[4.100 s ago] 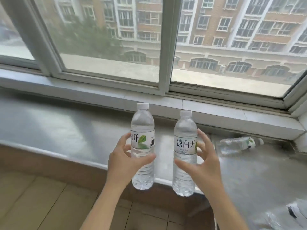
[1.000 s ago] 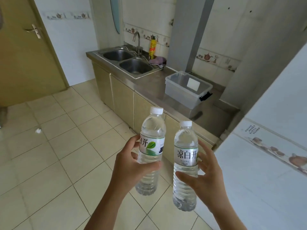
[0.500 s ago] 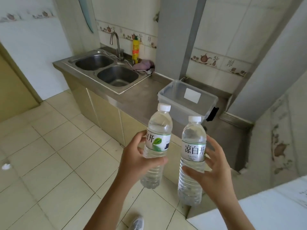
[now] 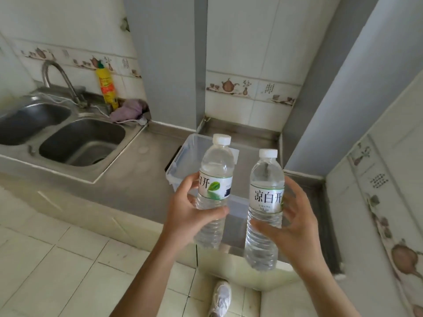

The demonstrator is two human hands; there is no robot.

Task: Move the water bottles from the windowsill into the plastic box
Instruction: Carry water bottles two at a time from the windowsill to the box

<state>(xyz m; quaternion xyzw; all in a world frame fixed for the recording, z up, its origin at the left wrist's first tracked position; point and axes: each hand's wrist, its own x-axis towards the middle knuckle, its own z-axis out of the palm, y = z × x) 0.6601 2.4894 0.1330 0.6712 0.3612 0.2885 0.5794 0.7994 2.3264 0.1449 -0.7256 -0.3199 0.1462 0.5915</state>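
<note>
My left hand grips a clear water bottle with a white cap and a green-leaf label, held upright. A second upright water bottle with a white label is in the grip of my right hand. Both bottles hang in front of the clear plastic box, which stands open on the steel counter just behind them. Most of the box is hidden by the bottles and my hands.
A steel double sink with a tap lies left of the box. A yellow bottle and a purple cloth sit at the wall behind it. A grey pillar rises behind the box. Tiled floor and a white shoe lie below.
I have come closer to the counter with both bottles; the box now lies directly behind them. Before that I turned away from the windowsill. The grips on both bottles are unchanged.
</note>
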